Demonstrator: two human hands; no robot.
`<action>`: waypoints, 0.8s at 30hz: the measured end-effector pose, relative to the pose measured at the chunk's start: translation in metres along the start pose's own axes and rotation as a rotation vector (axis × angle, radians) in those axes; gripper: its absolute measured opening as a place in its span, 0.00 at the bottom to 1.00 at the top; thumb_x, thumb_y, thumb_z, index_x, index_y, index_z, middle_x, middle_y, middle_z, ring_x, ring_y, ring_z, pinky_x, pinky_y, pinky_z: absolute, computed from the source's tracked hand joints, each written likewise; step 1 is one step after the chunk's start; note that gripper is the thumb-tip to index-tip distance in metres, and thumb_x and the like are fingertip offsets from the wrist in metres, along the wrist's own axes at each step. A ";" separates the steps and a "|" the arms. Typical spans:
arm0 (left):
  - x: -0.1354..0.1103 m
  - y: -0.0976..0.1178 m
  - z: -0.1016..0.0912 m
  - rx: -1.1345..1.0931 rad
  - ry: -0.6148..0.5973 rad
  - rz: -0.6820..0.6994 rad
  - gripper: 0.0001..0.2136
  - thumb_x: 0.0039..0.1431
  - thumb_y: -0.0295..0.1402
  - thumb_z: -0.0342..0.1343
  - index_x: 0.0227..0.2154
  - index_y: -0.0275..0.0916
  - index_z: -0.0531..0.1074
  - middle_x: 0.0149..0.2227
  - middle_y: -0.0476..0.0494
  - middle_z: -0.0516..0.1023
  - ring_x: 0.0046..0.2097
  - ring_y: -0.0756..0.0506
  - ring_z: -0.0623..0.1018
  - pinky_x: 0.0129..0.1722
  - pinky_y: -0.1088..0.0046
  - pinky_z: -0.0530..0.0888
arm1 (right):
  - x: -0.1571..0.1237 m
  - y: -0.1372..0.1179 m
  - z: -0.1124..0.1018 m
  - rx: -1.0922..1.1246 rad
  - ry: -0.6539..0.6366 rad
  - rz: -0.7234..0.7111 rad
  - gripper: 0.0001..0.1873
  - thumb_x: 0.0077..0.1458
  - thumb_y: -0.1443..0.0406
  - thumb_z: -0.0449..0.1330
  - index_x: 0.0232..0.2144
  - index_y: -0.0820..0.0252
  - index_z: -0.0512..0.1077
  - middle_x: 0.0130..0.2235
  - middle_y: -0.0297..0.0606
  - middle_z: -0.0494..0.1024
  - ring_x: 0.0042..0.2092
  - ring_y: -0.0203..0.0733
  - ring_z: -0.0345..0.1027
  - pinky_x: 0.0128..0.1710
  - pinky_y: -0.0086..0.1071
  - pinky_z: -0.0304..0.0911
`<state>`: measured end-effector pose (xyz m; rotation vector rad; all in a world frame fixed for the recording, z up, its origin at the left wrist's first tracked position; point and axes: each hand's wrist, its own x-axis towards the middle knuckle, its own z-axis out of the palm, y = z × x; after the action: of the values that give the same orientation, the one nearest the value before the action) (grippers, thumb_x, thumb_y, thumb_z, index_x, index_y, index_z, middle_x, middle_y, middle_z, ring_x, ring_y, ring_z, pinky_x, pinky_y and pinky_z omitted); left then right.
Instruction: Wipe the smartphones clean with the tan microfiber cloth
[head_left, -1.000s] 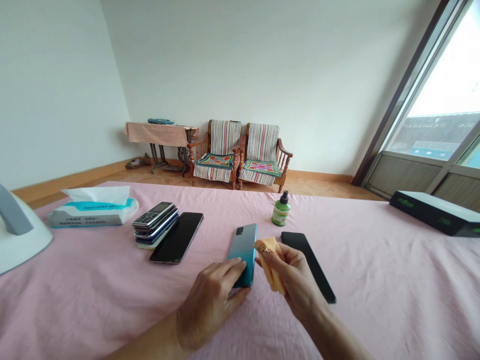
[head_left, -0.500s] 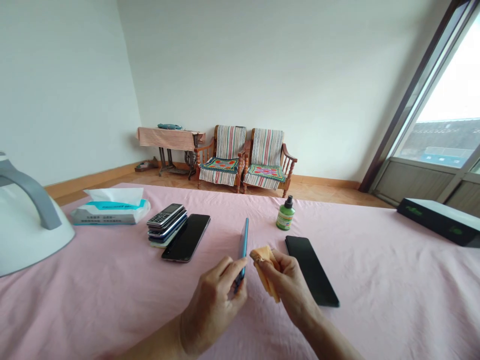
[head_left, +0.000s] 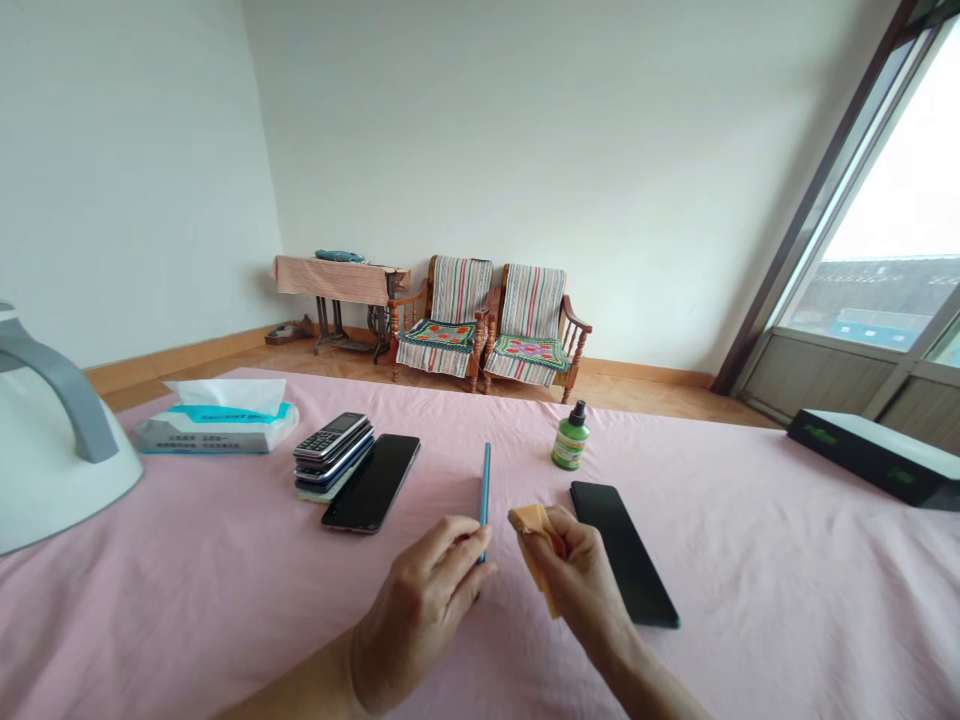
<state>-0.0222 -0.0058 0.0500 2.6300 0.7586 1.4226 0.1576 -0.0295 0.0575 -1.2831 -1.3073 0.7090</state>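
Observation:
My left hand (head_left: 431, 605) is closed on a blue-edged smartphone (head_left: 485, 490), which it holds on edge so that only the thin side shows. Pinched in my right hand (head_left: 581, 575) is a folded orange-yellow cloth (head_left: 534, 530), a short gap to the right of the phone. Beside my right hand a black smartphone (head_left: 626, 555) lies flat on the pink tablecloth (head_left: 750, 580). To the left, another dark smartphone (head_left: 375, 483) lies face up, leaning against or touching a stack of older phones (head_left: 334, 450) with a keypad phone on top.
A green spray bottle (head_left: 571, 440) stands beyond the right phone. At the left are a tissue pack (head_left: 217, 425) and a white kettle (head_left: 67, 460) with a grey handle. A black-and-white box (head_left: 874, 450) sits at the far right. Two chairs (head_left: 491, 330) stand past the table's edge.
The phone in my left hand has turned, showing an even thinner edge. My right hand keeps the cloth at nearly the same place. The camera view has tilted slightly up.

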 end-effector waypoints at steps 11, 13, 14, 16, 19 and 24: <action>-0.003 0.005 0.000 0.010 -0.033 0.022 0.11 0.68 0.25 0.44 0.47 0.35 0.70 0.42 0.40 0.75 0.43 0.46 0.78 0.45 0.74 0.77 | 0.080 -0.003 0.005 -0.347 -0.024 -0.350 0.13 0.54 0.67 0.54 0.18 0.60 0.66 0.27 0.34 0.66 0.29 0.36 0.59 0.29 0.30 0.53; -0.004 0.003 0.002 -0.012 -0.011 -0.002 0.11 0.66 0.23 0.46 0.46 0.36 0.70 0.41 0.40 0.75 0.42 0.47 0.78 0.43 0.75 0.77 | 0.095 0.004 0.008 -0.358 -0.027 -0.365 0.14 0.53 0.68 0.54 0.17 0.60 0.65 0.26 0.33 0.65 0.28 0.35 0.58 0.28 0.30 0.52; -0.005 0.002 0.003 -0.016 0.007 -0.010 0.11 0.65 0.22 0.47 0.46 0.36 0.70 0.40 0.41 0.75 0.41 0.47 0.79 0.42 0.75 0.77 | 0.101 0.007 0.009 -0.355 -0.035 -0.370 0.14 0.53 0.68 0.55 0.17 0.60 0.66 0.26 0.33 0.65 0.27 0.35 0.58 0.28 0.30 0.53; -0.007 0.000 0.005 -0.015 0.031 -0.019 0.10 0.63 0.22 0.49 0.45 0.36 0.70 0.39 0.41 0.75 0.39 0.47 0.79 0.41 0.75 0.77 | 0.106 0.012 0.011 -0.350 -0.065 -0.385 0.12 0.53 0.68 0.55 0.19 0.60 0.69 0.27 0.34 0.67 0.28 0.35 0.60 0.29 0.30 0.54; -0.009 -0.002 0.008 -0.018 0.038 -0.051 0.11 0.61 0.21 0.50 0.44 0.38 0.70 0.39 0.42 0.74 0.39 0.47 0.78 0.41 0.74 0.77 | 0.096 0.013 0.013 -0.316 -0.151 -0.433 0.10 0.55 0.70 0.54 0.27 0.58 0.75 0.32 0.36 0.71 0.32 0.36 0.65 0.33 0.29 0.59; -0.008 -0.001 0.010 -0.052 0.081 -0.107 0.12 0.58 0.19 0.50 0.41 0.39 0.70 0.38 0.44 0.73 0.38 0.47 0.77 0.39 0.74 0.76 | 0.043 0.004 0.015 -0.244 -0.206 -0.476 0.17 0.55 0.74 0.51 0.38 0.55 0.77 0.34 0.36 0.70 0.34 0.36 0.66 0.33 0.28 0.61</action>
<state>-0.0182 -0.0069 0.0385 2.4674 0.8443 1.5061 0.1539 0.0159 0.0628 -1.0423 -1.8314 0.3566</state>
